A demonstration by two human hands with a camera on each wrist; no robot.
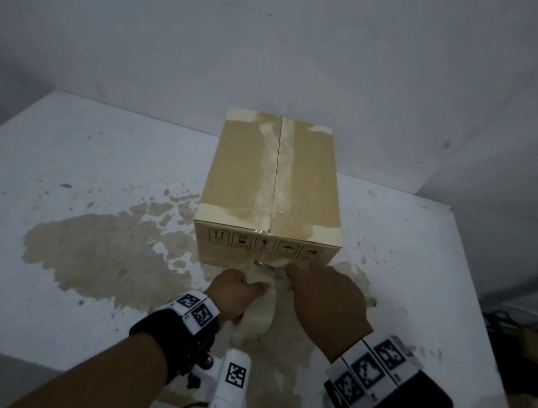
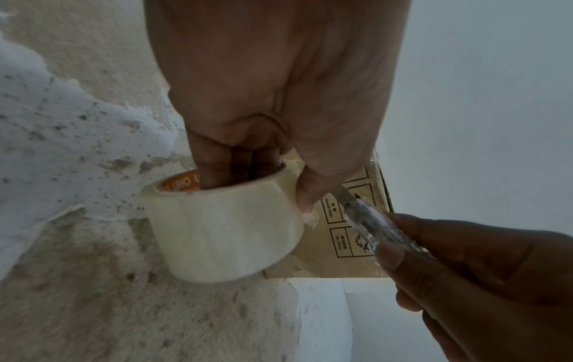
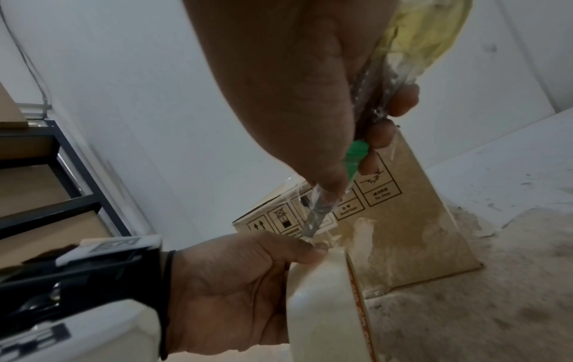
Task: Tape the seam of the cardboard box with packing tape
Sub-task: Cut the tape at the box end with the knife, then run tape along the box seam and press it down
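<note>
A brown cardboard box (image 1: 275, 184) stands on the white table (image 1: 91, 179), its top seam covered by a strip of clear tape that runs down over the near face. My left hand (image 1: 237, 293) grips a roll of clear packing tape (image 1: 257, 316) (image 2: 223, 232) (image 3: 325, 306), fingers inside the core and thumb on the outside. My right hand (image 1: 323, 301) holds a clear-handled utility knife (image 1: 269, 268) (image 2: 362, 218) (image 3: 313, 218). Its blade points at the tape stretched between roll and box front (image 3: 403, 220).
The table top has a large patch where the white coating is worn off (image 1: 104, 257), around the box and to its left. A dark metal shelf rack (image 3: 52, 196) stands beside the table, and dark objects lie on the floor at the right (image 1: 523, 350). White walls surround the table.
</note>
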